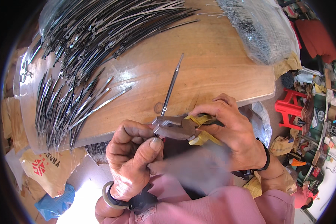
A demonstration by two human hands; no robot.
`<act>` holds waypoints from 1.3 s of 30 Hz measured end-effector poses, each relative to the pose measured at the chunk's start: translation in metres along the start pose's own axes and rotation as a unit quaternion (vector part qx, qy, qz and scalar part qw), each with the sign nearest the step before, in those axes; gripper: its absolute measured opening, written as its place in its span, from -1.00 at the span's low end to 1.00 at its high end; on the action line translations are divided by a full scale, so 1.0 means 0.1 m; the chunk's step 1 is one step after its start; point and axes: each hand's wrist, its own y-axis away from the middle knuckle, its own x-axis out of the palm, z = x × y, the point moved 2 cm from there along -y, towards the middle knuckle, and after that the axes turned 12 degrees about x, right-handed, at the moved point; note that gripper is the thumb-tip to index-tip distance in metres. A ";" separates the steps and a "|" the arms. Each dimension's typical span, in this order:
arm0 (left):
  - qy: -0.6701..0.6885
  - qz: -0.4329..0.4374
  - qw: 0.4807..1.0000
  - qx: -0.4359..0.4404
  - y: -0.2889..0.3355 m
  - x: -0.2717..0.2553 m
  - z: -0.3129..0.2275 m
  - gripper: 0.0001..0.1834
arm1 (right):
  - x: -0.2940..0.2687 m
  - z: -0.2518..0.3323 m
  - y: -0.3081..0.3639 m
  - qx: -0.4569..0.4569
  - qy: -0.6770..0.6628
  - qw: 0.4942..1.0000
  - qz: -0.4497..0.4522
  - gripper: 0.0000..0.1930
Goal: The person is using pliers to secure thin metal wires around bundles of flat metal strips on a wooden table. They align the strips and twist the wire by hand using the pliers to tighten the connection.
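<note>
Between the thumb and fingers of my left hand point(128, 160) is the lower end of a thin dark rod point(170, 89), which slants up over the table toward a silver, narrow tip. A small pale ring shows on the rod just above the jaws. My right hand point(233, 130) is wrapped round the yellow handles of a pair of pliers point(186, 130). The plier jaws are parted around the rod, right above my left fingertips; whether they touch it I cannot tell. A grey blur lies below the pliers.
On the wooden table point(212, 78), a large heap of black and silver strips point(93, 33) lies far left, with a smaller bunch point(63, 108) nearer. A clear bag of thin looped wires point(259, 33) rests far right. Beyond the table stands a red stool point(289, 108); sacks point(48, 168) lie lower left.
</note>
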 end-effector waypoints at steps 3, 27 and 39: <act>-0.045 0.012 0.999 0.007 -0.03 0.00 0.06 -0.78 | 0.01 -0.03 0.01 0.008 -0.012 1.000 -0.003 -0.59; -0.035 -0.016 0.999 -0.017 -0.09 -0.04 0.11 -0.79 | 0.20 -0.09 -0.04 -0.015 -0.002 1.000 0.008 -0.62; -0.019 -0.033 0.999 -0.016 -0.08 -0.09 0.09 -0.77 | 0.28 -0.10 -0.10 -0.034 0.018 0.999 -0.010 -0.65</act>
